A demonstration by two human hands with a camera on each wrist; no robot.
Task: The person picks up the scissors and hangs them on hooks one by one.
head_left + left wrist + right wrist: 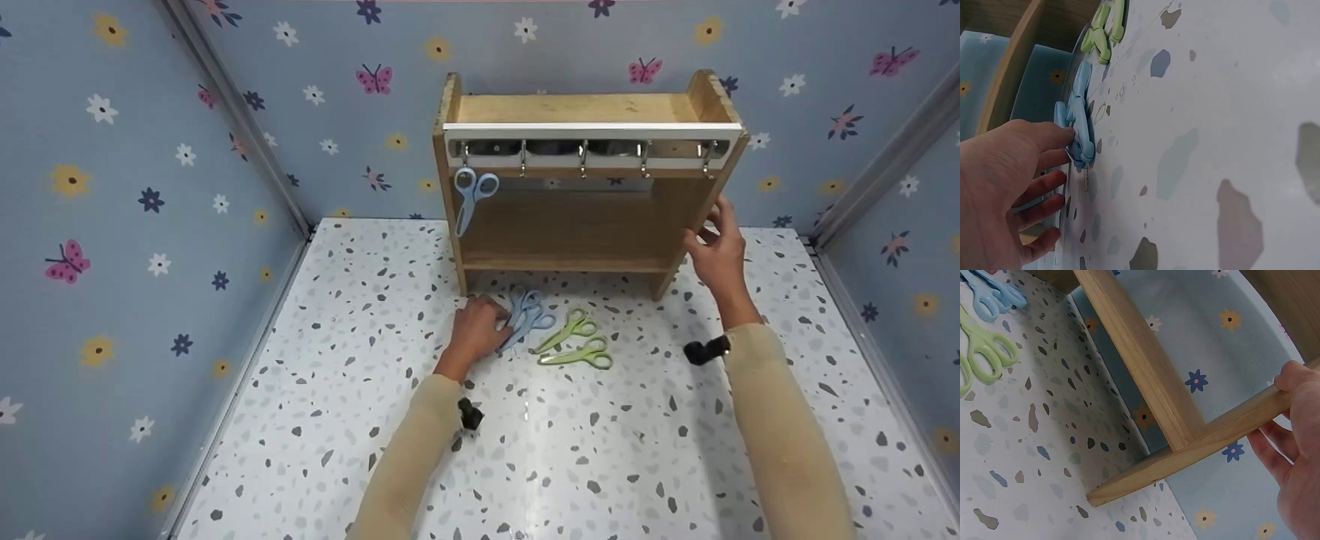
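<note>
Reaching w/ left hand (474, 330) to overlapping blue scissors (528, 318), lying flat on speckled white table (375, 300) just in front of wooden rack (562, 264), nr its left leg. Touching them w/ thumb tip in L wrist view, w/ index finger just beside & other fingers spread below; can't tell if pinched or only touched. Gripping rack's R side panel w/ right hand (721, 259), w/ thumb on 1 side & fingers on other. Can see 2 prs green scissors (574, 355) on table too, just R of blue ones, w/ handles to the R. Can also see hanging blue scissors (469, 196) on leftmost of 5 metal hooks (583, 161), w/ blades down, under white rail (585, 131) across rack's upper front. Wearing beige sleeves (784, 420) & black wrist cams (706, 349)
</note>
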